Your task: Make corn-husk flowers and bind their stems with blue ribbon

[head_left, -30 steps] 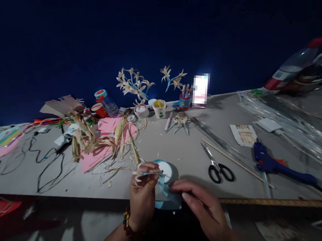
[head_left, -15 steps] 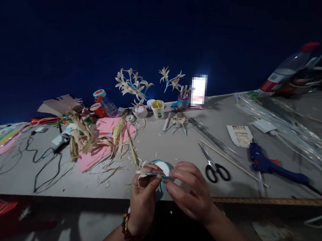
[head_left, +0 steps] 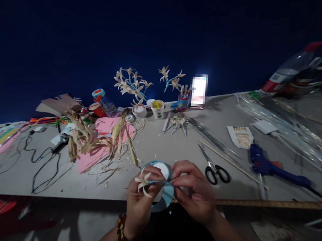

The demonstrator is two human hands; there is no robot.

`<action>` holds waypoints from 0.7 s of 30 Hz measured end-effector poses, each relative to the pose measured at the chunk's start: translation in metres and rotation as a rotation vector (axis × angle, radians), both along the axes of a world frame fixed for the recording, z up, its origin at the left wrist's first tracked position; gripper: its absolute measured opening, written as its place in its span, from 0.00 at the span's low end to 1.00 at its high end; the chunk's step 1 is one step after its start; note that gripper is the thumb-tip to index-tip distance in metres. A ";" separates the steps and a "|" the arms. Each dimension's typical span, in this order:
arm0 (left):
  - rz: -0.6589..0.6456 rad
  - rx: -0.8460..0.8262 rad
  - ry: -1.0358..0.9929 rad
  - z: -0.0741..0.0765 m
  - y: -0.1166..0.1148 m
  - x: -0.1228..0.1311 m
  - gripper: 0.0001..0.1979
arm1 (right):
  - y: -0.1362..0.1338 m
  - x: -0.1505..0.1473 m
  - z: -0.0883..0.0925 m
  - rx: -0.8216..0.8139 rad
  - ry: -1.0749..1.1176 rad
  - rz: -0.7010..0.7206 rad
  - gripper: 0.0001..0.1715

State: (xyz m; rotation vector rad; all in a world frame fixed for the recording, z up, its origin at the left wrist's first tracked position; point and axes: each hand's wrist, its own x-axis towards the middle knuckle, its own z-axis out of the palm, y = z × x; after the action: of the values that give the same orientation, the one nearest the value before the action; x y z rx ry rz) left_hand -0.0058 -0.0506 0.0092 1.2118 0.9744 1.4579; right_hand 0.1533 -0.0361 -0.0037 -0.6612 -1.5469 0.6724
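My left hand (head_left: pixel 141 203) pinches a pale corn-husk flower (head_left: pixel 143 182) by its blue-wrapped stem, with the blossom pointing left. The fingers of my right hand (head_left: pixel 196 191) are closed at the stem's other end, where a light blue tape strip (head_left: pixel 168 193) hangs down. Whether they grip the stem, the strip or both, I cannot tell. Just behind the hands, at the table's front edge, lies a blue tape roll (head_left: pixel 153 163) with a white centre, partly hidden by my left hand.
Scissors (head_left: pixel 214 171), a wooden stick (head_left: pixel 231 161) and a blue glue gun (head_left: pixel 278 171) lie to the right. Dry corn husks (head_left: pixel 79 133) and pink paper (head_left: pixel 86 160) are at left. Finished flower sprays (head_left: pixel 130 83), a paper cup (head_left: pixel 158 111) and a pen holder (head_left: pixel 183 102) stand at the back.
The flower has turned so that its petals face me more. The blue tape strip now shows spread out below the stem, between my hands. The things on the table are where they were.
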 end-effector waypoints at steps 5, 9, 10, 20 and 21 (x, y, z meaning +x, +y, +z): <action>-0.114 0.095 0.118 0.008 0.006 -0.007 0.06 | -0.001 -0.004 0.002 -0.246 0.197 0.135 0.04; -0.134 0.121 0.183 0.010 0.008 -0.010 0.06 | -0.001 -0.005 0.004 -0.311 0.225 0.168 0.02; -0.128 0.122 0.196 0.010 0.008 -0.010 0.06 | -0.001 -0.005 0.005 -0.300 0.202 0.164 0.02; -0.171 0.077 0.159 0.016 0.009 -0.007 0.05 | 0.000 -0.002 0.005 -0.217 0.166 0.052 0.01; -0.188 0.046 0.122 0.016 0.010 -0.007 0.04 | 0.000 -0.003 0.004 -0.274 0.226 0.059 0.03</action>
State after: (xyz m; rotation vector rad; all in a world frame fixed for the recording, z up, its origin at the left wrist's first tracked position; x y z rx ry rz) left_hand -0.0128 -0.0409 0.0248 1.4002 0.8863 1.2765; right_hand 0.1502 -0.0364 0.0001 -0.7182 -1.2804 0.9810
